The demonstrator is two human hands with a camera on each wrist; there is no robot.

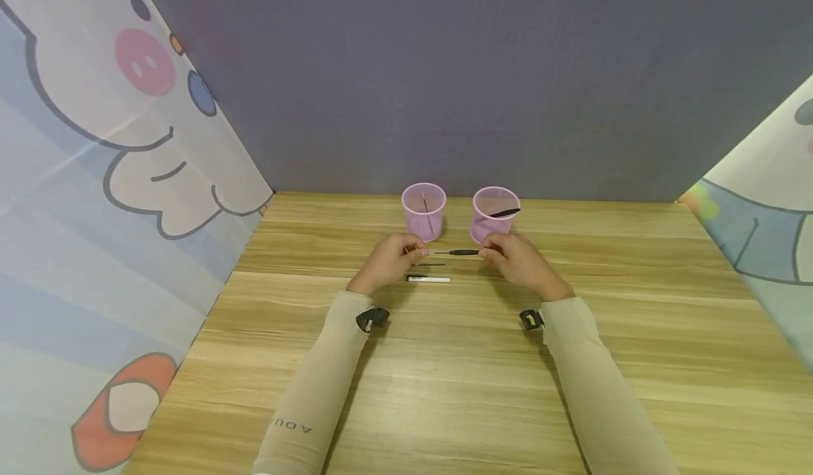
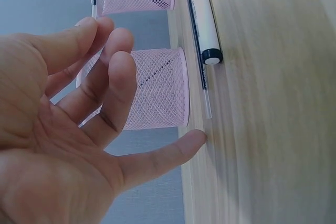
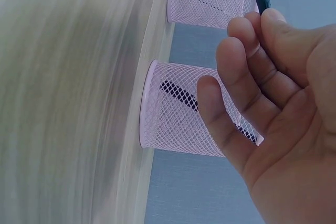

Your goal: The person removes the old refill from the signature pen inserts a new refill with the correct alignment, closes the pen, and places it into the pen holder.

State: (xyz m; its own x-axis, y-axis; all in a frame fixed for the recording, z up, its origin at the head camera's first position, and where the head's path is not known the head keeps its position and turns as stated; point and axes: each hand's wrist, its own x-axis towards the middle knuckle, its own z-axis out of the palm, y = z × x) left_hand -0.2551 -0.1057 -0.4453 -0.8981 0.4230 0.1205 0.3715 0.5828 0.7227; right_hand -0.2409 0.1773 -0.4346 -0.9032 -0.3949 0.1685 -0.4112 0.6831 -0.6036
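My left hand [image 1: 389, 260] pinches a thin pen refill [image 2: 94, 10] between thumb and fingertips, the other fingers spread apart. Facing it, my right hand [image 1: 521, 260] pinches a black pen barrel [image 1: 465, 253] at its right end. Refill and barrel lie in one line above the table, and the refill's dark part reaches the barrel's near end; how far it goes inside is hidden. On the table below, a second refill [image 2: 203, 77] lies beside a white pen [image 1: 430, 279] with a black end.
Two pink mesh cups stand behind the hands. The left cup [image 1: 424, 224] holds a thin dark stick; the right cup [image 1: 490, 226] holds a thicker black one. A grey panel [image 1: 470, 94] rises along the wooden table's [image 1: 444, 390] back edge.
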